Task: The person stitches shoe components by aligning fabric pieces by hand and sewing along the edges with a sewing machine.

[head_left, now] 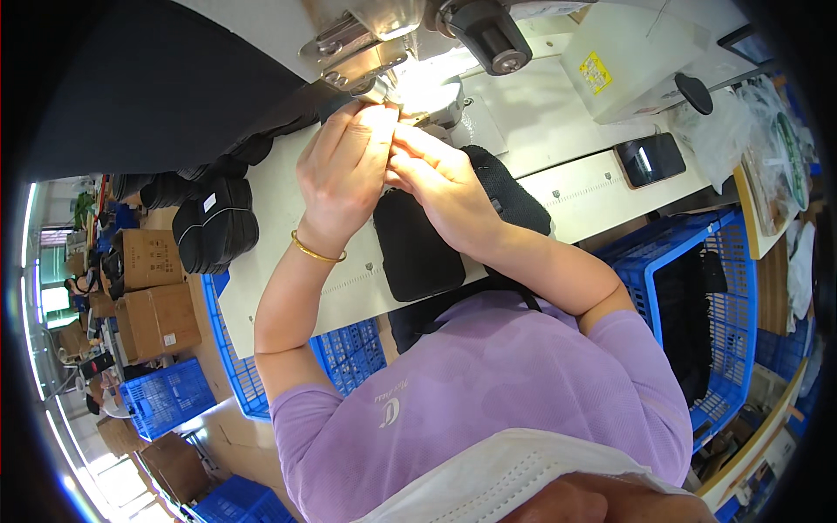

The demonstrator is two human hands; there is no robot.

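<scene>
My left hand (344, 174), with a gold bangle on its wrist, and my right hand (440, 183) meet fingertip to fingertip right under the head of a sewing machine (392, 44), in its bright lamp light. The fingers of both are pinched close together at the needle area; whatever sits between them is too small and overlit to make out. A black fabric piece (418, 248) lies on the white sewing table (279, 218) below my hands. A second black piece (514, 196) lies under my right wrist.
A stack of black pieces (216, 228) sits at the table's left end. A dark phone (649, 159) lies on the right, near a white box (628, 57). Blue crates stand on the right (636, 270) and below the table (240, 375). Cardboard boxes (157, 318) stand on the floor.
</scene>
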